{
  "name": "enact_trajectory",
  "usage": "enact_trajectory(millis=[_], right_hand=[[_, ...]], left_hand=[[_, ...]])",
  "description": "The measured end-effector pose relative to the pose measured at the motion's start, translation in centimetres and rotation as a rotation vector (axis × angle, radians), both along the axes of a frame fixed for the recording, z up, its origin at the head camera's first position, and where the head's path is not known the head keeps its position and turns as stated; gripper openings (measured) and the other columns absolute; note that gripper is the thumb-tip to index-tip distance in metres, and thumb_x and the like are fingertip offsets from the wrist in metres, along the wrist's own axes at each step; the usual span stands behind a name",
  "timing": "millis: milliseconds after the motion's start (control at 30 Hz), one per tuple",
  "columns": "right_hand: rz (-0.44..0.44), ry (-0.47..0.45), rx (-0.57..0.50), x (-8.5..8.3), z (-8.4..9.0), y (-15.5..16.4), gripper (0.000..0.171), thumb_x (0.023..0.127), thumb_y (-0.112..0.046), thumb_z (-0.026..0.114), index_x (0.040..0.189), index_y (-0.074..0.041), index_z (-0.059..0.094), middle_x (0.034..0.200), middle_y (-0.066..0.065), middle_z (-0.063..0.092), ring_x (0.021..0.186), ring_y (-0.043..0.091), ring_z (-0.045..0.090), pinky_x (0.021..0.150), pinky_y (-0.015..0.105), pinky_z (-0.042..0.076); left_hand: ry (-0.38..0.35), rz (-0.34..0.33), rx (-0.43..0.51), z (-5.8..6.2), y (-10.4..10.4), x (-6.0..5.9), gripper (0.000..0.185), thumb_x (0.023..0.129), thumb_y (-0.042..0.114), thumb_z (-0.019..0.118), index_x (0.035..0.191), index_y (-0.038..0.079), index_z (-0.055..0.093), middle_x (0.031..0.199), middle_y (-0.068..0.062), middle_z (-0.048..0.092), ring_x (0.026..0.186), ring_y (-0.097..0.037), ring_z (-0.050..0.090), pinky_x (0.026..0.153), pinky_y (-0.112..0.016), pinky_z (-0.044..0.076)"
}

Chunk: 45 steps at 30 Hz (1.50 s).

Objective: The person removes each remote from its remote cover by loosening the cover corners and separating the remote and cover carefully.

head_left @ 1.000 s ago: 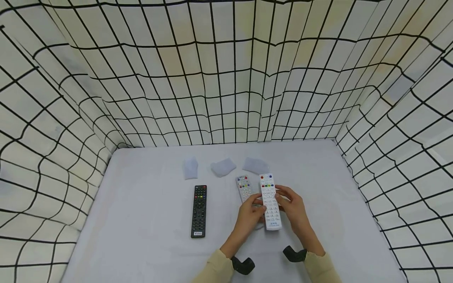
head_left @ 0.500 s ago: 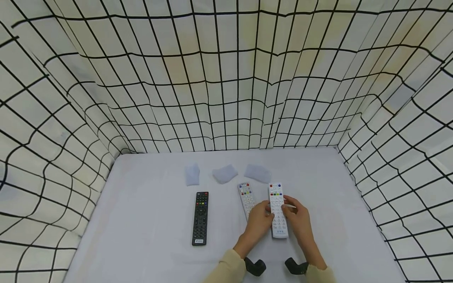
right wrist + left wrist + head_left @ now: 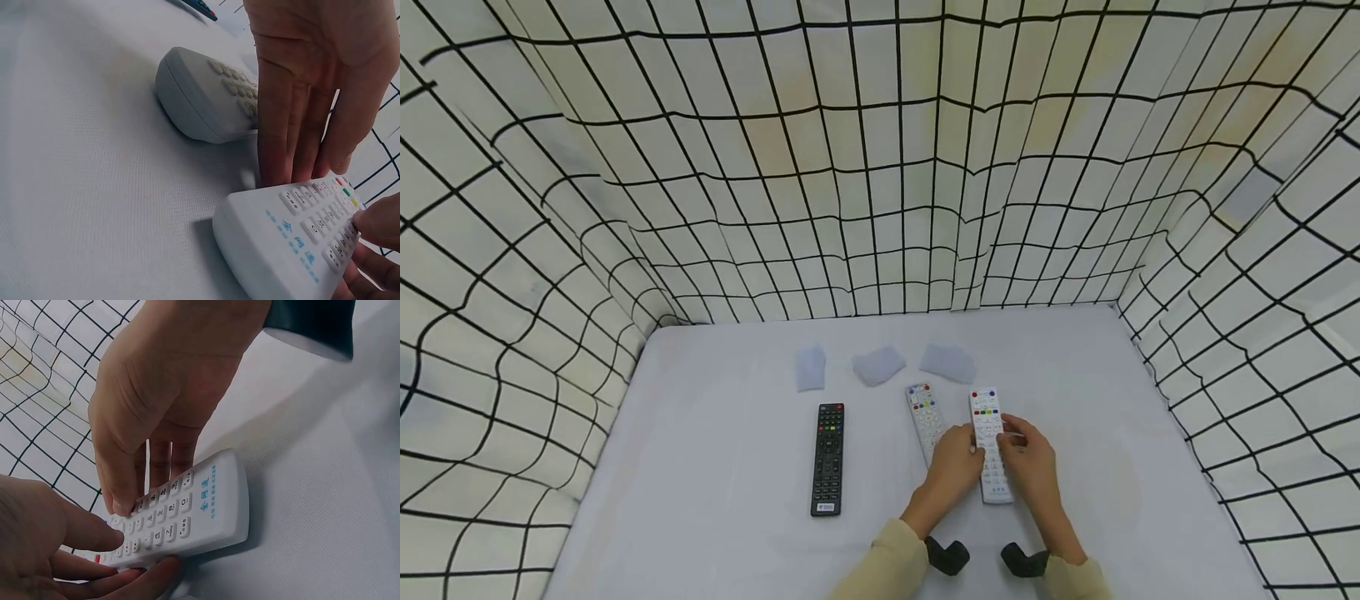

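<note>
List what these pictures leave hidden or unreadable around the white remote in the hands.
- Head view: the middle buttons of the long white plastic remote lie under the left hand and right hand; its key labels are too small to read.
- Head view: the lower half of the grey-white remote beside it is hidden by the left hand.
- Left wrist view: the white remote's top end is hidden behind the hands.
- Right wrist view: the black remote is cut off by the top edge.

A white remote point(image 3: 187, 515) lies keys-up on the pale cloth point(image 3: 325, 506), both hands' fingers point(image 3: 87, 531) touching its keypad at the sides.
</note>
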State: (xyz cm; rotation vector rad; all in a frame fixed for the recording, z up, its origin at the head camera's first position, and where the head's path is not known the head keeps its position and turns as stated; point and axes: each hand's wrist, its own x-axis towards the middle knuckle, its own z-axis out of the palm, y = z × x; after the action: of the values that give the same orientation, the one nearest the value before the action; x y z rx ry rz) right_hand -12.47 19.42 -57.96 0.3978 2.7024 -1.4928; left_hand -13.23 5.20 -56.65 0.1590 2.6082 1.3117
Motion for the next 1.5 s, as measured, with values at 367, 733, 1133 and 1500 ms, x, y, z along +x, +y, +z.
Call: enact_trajectory(millis=[367, 733, 1133, 1500], right_hand=[[0.002, -0.086, 0.075, 3.2, -1.7, -0.2, 0.038, 0.097, -0.006, 0.068, 0.135, -0.001, 0.065, 0.124, 0.021, 0.071, 0.099, 0.024, 0.068, 0.074, 0.022, 0.052], [0.0, -0.052, 0.096, 2.5, -1.8, -0.2, 0.037, 0.097, -0.005, 0.068, 0.134, 0.0, 0.065, 0.123, 0.02, 0.072, 0.098, 0.022, 0.067, 0.074, 0.022, 0.052], [0.023, -0.006, 0.134, 1.1, -0.8, 0.1, 0.038, 0.098, -0.004, 0.066, 0.135, 0.001, 0.064, 0.125, 0.022, 0.071, 0.099, 0.025, 0.067, 0.073, 0.022, 0.05], [0.009, -0.01, 0.133, 0.0, -0.3, 0.1, 0.038, 0.099, -0.006, 0.065, 0.137, 0.0, 0.064, 0.125, 0.022, 0.07, 0.097, 0.024, 0.065, 0.073, 0.025, 0.048]], left_hand=[[-0.116, 0.038, 0.06, -1.1, 0.0, 4.1, 0.034, 0.097, 0.006, 0.065, 0.126, -0.012, 0.065, 0.1, -0.014, 0.067, 0.078, -0.014, 0.053, 0.064, -0.028, 0.044], [-0.09, 0.019, 0.062, -0.8, -0.2, 3.6, 0.041, 0.098, 0.006, 0.065, 0.132, -0.014, 0.061, 0.109, -0.02, 0.068, 0.076, -0.011, 0.052, 0.063, -0.024, 0.045], [-0.039, -0.008, 0.097, -0.5, -0.1, 2.3, 0.042, 0.097, 0.006, 0.066, 0.134, -0.014, 0.06, 0.102, -0.015, 0.066, 0.075, -0.008, 0.05, 0.061, -0.022, 0.043], [-0.045, -0.026, 0.116, 0.2, -0.3, 1.6, 0.041, 0.098, 0.006, 0.065, 0.137, -0.008, 0.06, 0.105, -0.012, 0.067, 0.077, -0.006, 0.052, 0.063, -0.021, 0.045]])
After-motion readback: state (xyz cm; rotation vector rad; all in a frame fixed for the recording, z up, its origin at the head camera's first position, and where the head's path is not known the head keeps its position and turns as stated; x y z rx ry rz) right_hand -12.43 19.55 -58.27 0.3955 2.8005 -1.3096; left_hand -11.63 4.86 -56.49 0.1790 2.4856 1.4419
